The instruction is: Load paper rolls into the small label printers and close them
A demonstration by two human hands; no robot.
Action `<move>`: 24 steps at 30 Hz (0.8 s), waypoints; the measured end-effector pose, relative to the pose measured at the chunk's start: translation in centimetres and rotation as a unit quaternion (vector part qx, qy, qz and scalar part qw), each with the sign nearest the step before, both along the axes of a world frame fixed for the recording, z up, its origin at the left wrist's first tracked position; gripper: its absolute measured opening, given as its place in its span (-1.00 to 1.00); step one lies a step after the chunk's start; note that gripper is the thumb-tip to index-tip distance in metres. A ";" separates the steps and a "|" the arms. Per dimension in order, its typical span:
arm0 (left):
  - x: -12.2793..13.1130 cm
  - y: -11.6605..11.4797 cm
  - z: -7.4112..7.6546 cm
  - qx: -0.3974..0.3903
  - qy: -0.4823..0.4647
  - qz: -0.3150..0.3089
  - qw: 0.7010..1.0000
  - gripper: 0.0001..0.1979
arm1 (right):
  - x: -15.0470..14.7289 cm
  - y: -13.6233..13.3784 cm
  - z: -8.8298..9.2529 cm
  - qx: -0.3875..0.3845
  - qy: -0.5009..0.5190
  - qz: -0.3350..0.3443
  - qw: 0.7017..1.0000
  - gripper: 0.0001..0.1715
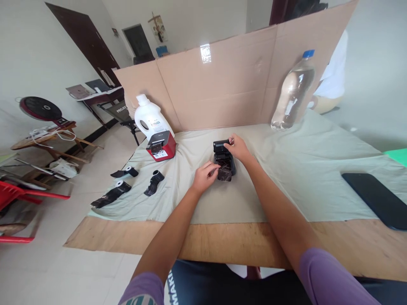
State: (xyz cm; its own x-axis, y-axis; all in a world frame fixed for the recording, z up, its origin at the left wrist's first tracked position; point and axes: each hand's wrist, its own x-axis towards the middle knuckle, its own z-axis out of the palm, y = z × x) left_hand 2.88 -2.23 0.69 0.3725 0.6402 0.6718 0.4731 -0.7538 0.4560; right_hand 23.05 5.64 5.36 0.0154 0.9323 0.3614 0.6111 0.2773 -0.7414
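Observation:
A small black printer-like device [234,165] sits on the cloth in front of me, its lid [221,146] raised. Out of its front hangs a dark, marbled paper strip [225,173]. My left hand [205,177] pinches the left edge of this strip between thumb and fingers. Behind it, my right hand [238,147] grips the right end of the lid. The inside of the device is too dark and small to make out.
To the left lie several partly unrolled dark paper rolls [154,183]. A red and black printer [165,153] stands before a white jug [154,118]. A water bottle [292,93] leans by the cardboard screen [219,89]; a phone [378,197] lies right. Someone's white sleeve [333,72] shows behind.

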 end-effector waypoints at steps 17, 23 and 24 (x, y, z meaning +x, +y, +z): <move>-0.3 -0.4 0.3 0.036 0.007 -0.062 0.997 -0.83 | 1.4 -1.6 3.4 -0.097 -0.213 0.159 0.959 -0.85; -0.3 -0.3 -0.1 0.008 0.023 -0.069 0.997 -0.85 | 1.7 -2.2 3.9 -0.171 -0.200 0.146 0.954 -0.88; -0.4 -0.4 -0.1 0.001 0.028 -0.069 0.997 -0.86 | 1.8 -2.1 3.8 -0.172 -0.194 0.138 0.956 -0.89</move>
State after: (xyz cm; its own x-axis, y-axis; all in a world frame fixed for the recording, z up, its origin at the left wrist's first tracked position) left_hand 2.53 -2.58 0.57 0.4939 0.5787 0.6490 0.3896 -0.8146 0.4297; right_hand 24.81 3.54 9.18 -0.3212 0.9462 -0.0389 0.7969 0.2478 -0.5509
